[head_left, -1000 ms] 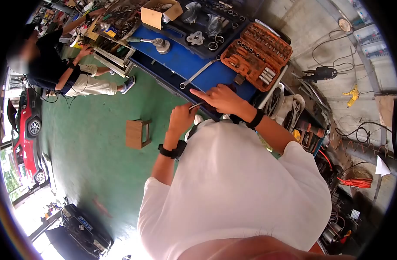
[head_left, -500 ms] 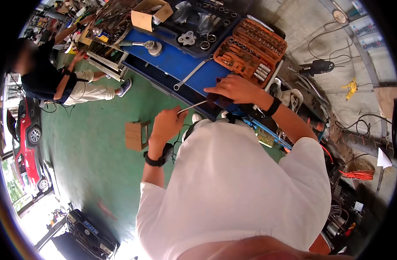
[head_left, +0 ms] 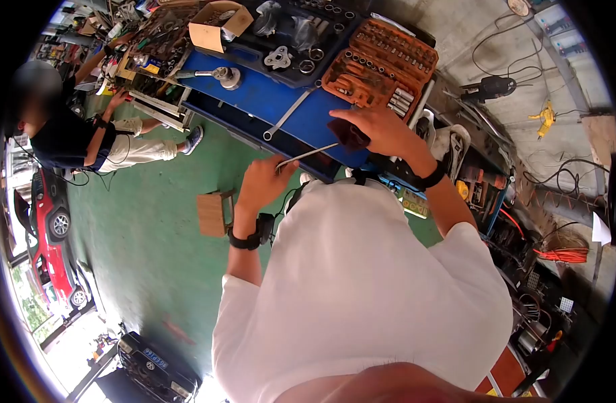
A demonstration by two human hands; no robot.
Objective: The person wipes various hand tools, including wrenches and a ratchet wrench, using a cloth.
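Observation:
My left hand [head_left: 261, 185] is closed around one end of a thin metal rod-like tool [head_left: 309, 155]; its exact kind is hard to make out. The rod slants up to the right, and its far end meets a dark red cloth [head_left: 349, 133]. That cloth is bunched in my right hand [head_left: 385, 133], whose fingers bend over it. Both hands are above the near edge of a blue-topped workbench [head_left: 254, 91]. A long combination wrench [head_left: 289, 115] lies on the bench, just beyond the rod. To its right sits an orange socket set case [head_left: 382, 67].
A ratchet-handled tool [head_left: 217, 76], a cardboard box [head_left: 214, 27] and a dark tool case [head_left: 294, 67] are on the bench. Below is an open drawer [head_left: 234, 121]. A wooden stool [head_left: 212, 213] stands on the green floor. Another person [head_left: 72, 138] works at left.
My right hand has shifted slightly right with the cloth, which shows more now. The rod has stayed in my left hand, which has moved a little right. The whole view has shifted slightly.

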